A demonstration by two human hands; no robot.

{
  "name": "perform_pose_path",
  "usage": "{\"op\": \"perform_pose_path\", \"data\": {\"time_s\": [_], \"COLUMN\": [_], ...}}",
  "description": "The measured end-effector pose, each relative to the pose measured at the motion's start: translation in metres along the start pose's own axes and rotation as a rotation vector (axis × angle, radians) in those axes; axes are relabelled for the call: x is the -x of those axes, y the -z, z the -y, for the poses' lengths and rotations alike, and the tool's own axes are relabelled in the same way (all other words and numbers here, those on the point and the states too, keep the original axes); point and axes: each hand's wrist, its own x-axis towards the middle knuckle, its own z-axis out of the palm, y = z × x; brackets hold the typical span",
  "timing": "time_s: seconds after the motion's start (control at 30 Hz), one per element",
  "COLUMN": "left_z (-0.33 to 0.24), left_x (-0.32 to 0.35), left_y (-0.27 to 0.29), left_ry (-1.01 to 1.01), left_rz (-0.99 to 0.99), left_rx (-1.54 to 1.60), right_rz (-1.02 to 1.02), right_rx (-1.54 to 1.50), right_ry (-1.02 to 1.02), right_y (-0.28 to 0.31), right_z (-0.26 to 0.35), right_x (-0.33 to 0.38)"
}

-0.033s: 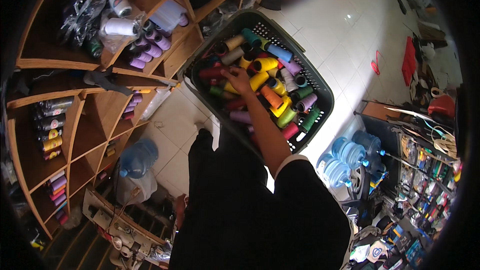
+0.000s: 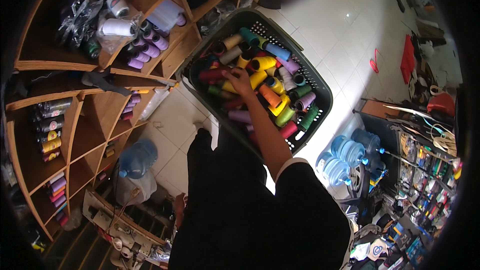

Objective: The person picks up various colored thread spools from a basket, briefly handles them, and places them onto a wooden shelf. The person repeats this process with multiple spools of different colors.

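Right hand (image 2: 240,81) fingers at dark-red thread cone (image 2: 211,74), basket's (image 2: 327,95) 9 o'clock, can't tell if grip's pinching; left hand (image 2: 180,205), 7 o'clock, grip unclear; best handle cone by its end, avoiding snagged thread.

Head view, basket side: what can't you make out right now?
- Head view: whether the right hand has a closed grip on the dark red thread cone; fingertips too small and shadowed.
- Head view: most of the left hand, hidden by black clothing.
- Head view: the bottom of the dark green perforated basket, covered by the thread cones.
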Motion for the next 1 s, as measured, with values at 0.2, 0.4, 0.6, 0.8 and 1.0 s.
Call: {"op": "perform_pose_path", "data": {"time_s": [0.2, 0.4, 0.6, 0.8, 1.0], "left_z": [-0.118, -0.184, -0.197, -0.166, -0.114], "left_x": [0.068, 0.065, 0.069, 0.064, 0.037], "left_y": [-0.052, -0.066, -0.072, -0.062, -0.041], "left_ry": [0.096, 0.137, 0.122, 0.158, 0.124], "left_rz": [-0.110, -0.103, -0.099, -0.012, 0.025], "left_rx": [0.042, -0.046, -0.100, -0.080, -0.126], "right_rz": [-0.068, -0.264, -0.259, -0.481, -0.559], "right_rx": [-0.541, -0.462, -0.071, 0.332, 0.691], "right_ry": [-0.438, -0.329, -0.160, -0.039, 0.026], "right_y": [0.113, 0.180, 0.176, 0.145, 0.113], "right_z": [0.058, -0.003, -0.041, 0.010, 0.035], "right_x": [0.043, 0.013, -0.010, 0.001, 0.008]}}
